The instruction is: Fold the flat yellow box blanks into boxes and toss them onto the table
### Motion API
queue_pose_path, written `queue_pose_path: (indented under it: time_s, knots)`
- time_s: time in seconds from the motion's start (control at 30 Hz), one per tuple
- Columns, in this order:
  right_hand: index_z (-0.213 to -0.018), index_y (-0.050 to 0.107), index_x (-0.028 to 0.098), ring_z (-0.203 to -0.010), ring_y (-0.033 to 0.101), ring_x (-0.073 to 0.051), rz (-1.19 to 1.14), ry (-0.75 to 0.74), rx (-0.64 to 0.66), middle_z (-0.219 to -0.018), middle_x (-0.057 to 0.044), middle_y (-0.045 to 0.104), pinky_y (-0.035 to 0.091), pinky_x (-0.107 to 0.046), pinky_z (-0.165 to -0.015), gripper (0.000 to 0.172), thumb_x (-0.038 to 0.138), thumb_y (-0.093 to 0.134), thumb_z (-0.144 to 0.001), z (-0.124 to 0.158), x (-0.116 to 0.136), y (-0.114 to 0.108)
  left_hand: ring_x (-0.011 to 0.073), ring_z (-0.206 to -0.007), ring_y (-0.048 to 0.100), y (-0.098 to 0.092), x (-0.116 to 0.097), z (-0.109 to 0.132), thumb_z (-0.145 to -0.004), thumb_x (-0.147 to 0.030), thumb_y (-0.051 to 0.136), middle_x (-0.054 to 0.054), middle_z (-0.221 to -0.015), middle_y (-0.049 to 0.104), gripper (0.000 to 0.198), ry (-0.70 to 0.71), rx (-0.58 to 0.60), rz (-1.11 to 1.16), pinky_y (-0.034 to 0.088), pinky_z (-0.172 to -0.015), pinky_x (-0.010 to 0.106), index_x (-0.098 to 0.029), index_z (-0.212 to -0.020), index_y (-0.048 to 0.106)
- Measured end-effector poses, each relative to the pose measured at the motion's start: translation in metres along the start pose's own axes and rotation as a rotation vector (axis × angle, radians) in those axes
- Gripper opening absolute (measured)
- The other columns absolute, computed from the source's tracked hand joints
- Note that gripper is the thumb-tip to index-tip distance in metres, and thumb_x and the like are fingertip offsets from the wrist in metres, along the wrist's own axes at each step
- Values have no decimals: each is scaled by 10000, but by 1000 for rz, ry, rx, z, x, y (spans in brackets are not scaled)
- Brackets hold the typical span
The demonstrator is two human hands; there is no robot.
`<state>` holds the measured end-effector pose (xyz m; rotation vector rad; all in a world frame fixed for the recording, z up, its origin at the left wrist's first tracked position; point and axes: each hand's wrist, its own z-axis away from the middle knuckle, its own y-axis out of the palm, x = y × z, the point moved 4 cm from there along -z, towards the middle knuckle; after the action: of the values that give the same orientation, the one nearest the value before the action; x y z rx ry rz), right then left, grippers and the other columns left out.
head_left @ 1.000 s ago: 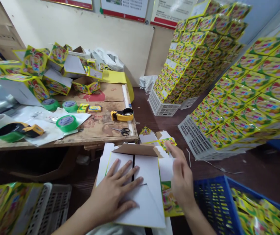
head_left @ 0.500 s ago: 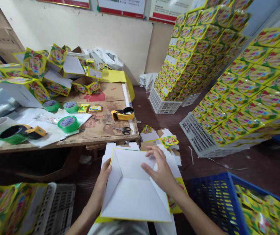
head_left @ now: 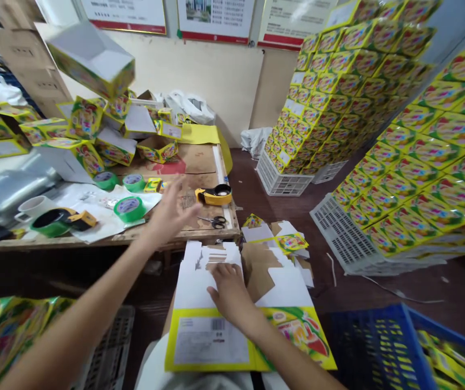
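An open-topped yellow-green box (head_left: 94, 57), white inside, is in mid-air above the cluttered table, apart from both hands. My left hand (head_left: 171, 214) reaches out over the table's front edge, fingers spread and holding nothing. On my lap lies a stack of flat, unfolded cartons (head_left: 200, 287) with white flaps and a yellow printed panel. My right hand (head_left: 230, 292) rests on the top carton's white flap, fingers laid over it and thumb apart.
The table (head_left: 200, 160) bears several folded boxes, green tape rolls (head_left: 129, 208), a yellow tape dispenser (head_left: 214, 195) and scissors (head_left: 214, 221). Tall stacks of packed boxes (head_left: 322, 97) stand on white crates to the right. A blue crate (head_left: 409, 336) is at lower right.
The box that was between both hands on my lap has left them and is now up at the left. My left hand has swung forward and opened; my right hand has dropped onto the flat cartons.
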<state>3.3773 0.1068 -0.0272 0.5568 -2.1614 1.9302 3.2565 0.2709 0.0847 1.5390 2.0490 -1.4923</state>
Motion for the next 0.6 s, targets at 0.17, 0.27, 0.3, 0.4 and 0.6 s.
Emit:
queue_pose_path:
  time_s: [0.17, 0.27, 0.3, 0.4, 0.6]
  knots:
    - [-839, 568, 182, -957, 495, -276, 34, 84, 52, -956, -82, 576, 386, -457, -873, 132, 279, 629, -774, 12, -11, 13, 248, -1278, 433, 50, 56, 108, -825, -463, 557, 104, -1355, 479, 520, -338, 119, 192, 340, -1079, 438, -214, -1271, 461]
    - [-811, 513, 190, -866, 489, -223, -49, 93, 29, -859, -37, 570, 318, -436, -889, 85, 249, 575, -815, 28, -2, 0, 251, -1266, 445, 51, 74, 135, -818, -473, 559, 110, -1329, 499, 491, -490, 97, 367, 341, -1077, 456, -203, -1223, 490]
    - [-823, 501, 192, -829, 491, -200, -87, 64, 11, -825, -17, 572, 288, -427, -904, 65, 226, 555, -832, 33, 4, -6, 255, -1245, 467, 50, 75, 139, -818, -478, 557, 123, -1312, 511, 490, -535, 87, 439, 357, -1064, 459, -189, -1209, 494]
    - [-853, 498, 194, -740, 492, -157, -147, -93, -103, -755, 25, 591, 225, -389, -914, 45, 183, 541, -859, 42, 27, -32, 250, -1137, 553, 55, 59, 148, -794, -471, 593, 134, -1259, 557, 505, -521, 303, 653, 431, -994, 428, -186, -1203, 510]
    - [-753, 523, 190, -642, 456, -111, -174, -325, -354, -619, 59, 544, 202, -360, -919, 176, 205, 476, -921, 39, 67, -99, 173, -773, 619, 47, -22, 160, -799, -438, 548, 2, -852, 711, 278, -274, 903, 552, 515, -755, 260, -219, -883, 696]
